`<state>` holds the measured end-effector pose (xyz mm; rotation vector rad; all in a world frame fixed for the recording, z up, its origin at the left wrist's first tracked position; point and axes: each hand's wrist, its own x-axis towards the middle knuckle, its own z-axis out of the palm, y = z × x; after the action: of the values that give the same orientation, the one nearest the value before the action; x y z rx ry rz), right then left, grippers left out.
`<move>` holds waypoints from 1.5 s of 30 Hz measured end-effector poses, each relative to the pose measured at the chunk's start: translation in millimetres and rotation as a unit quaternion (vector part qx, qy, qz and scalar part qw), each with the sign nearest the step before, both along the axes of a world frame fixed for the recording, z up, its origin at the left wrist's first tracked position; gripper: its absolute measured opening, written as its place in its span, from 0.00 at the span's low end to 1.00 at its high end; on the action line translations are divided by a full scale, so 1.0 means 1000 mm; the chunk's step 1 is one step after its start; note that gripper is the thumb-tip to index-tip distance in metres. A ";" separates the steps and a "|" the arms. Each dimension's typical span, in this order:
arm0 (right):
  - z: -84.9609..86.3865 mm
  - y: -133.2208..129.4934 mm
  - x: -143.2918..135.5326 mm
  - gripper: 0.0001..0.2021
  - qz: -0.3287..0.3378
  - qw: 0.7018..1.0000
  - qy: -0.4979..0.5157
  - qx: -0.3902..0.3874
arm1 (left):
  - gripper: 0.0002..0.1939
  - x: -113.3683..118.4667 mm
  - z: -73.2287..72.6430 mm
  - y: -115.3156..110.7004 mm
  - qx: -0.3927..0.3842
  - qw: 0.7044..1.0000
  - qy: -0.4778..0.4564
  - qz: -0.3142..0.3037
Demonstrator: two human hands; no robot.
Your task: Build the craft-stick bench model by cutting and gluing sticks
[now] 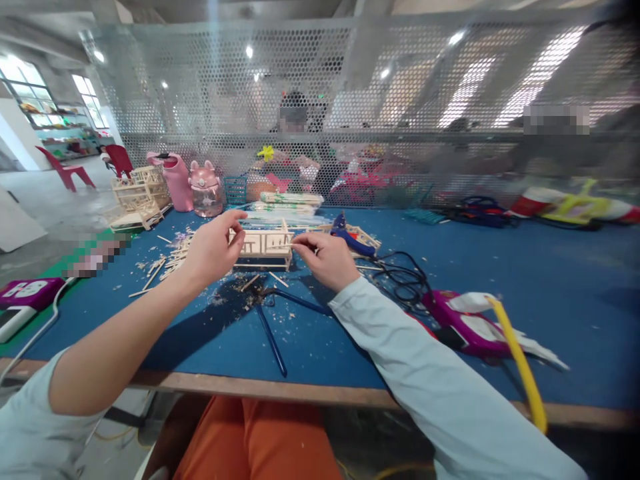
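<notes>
A small model made of thin wooden sticks (265, 253) stands on the blue table mat between my hands. My left hand (213, 248) is at its left end, fingers bent and apart, with nothing visible in them. At the right end, my right hand (327, 259) pinches a thin wooden stick (287, 246) against the model's front. Cutting pliers with blue handles (270, 340) lie spread in front of the model. Just behind my right hand is a blue glue gun (347, 237), its black cable (405, 280) coiled to the right.
Loose sticks (175, 260) and scraps litter the mat. A finished-looking stick model (143, 193), a pink bottle (177, 183) and a clear jar-like cup (207, 193) stand back left. Purple power strips (465, 327) lie at both sides. A perforated metal screen (225, 87) borders the back.
</notes>
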<state>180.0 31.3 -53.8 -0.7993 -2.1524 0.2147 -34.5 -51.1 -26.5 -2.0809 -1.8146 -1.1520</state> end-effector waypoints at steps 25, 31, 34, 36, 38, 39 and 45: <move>-0.005 0.009 -0.001 0.08 -0.019 0.996 0.036 0.076 | 0.23 0.002 -0.004 0.014 0.061 0.997 0.000 -0.047; -0.009 0.014 -0.007 0.09 -0.046 0.995 0.040 0.077 | 0.31 0.003 0.022 0.039 -0.119 0.980 0.100 -0.125; -0.009 0.015 -0.009 0.09 -0.050 0.995 0.040 0.075 | 0.32 0.011 0.023 0.044 -0.158 0.974 0.106 -0.121; -0.010 0.015 -0.010 0.08 -0.052 0.995 0.037 0.073 | 0.32 0.016 0.024 0.045 -0.174 0.973 0.101 -0.113; -0.010 0.016 -0.011 0.08 -0.057 0.995 0.036 0.073 | 0.31 0.020 0.024 0.046 -0.180 0.973 0.099 -0.109; -0.011 0.016 -0.011 0.08 -0.059 0.995 0.035 0.073 | 0.30 0.021 0.024 0.046 -0.180 0.973 0.099 -0.108; -0.011 0.016 -0.011 0.08 -0.060 0.995 0.032 0.077 | 0.29 0.020 0.022 0.050 -0.184 0.972 0.089 -0.116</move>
<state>169.1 47.0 -65.2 -0.8177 -2.0262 0.0120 -14.0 -1.1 -4.1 -2.5638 -1.8490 -0.6748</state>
